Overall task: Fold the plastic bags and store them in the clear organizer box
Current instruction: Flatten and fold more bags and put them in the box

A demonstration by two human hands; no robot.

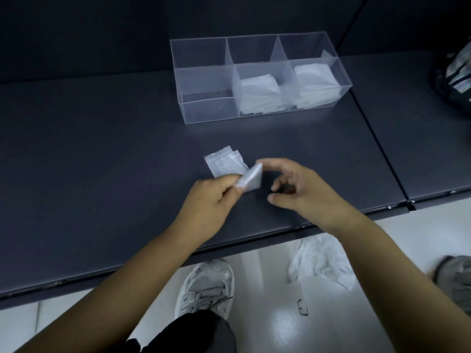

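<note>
Below the front edge of the dark grey matte tabletop [102,154], a crumpled heap of clear plastic bags [321,263] lies on the pale floor beside a grey mesh sneaker [206,284]. Just past that edge, the left hand [211,197] pinches, between thumb and curled fingers, the lifted near end of a small, translucent white, part-folded plastic bag [226,164]. The bag's far end lies flat near the tabletop's middle. The right hand [303,189] holds nothing: its fingers are loosely curled, the index tip at the raised flap and the thumb well apart. The film looks nearly weightless, limp and slick, and is likely to spring open, so it is best gripped at the crease and pressed flat. Toward the back edge stands the clear three-compartment organizer box [206,108], with folded white bags [257,93] in its middle and right compartments.
</note>
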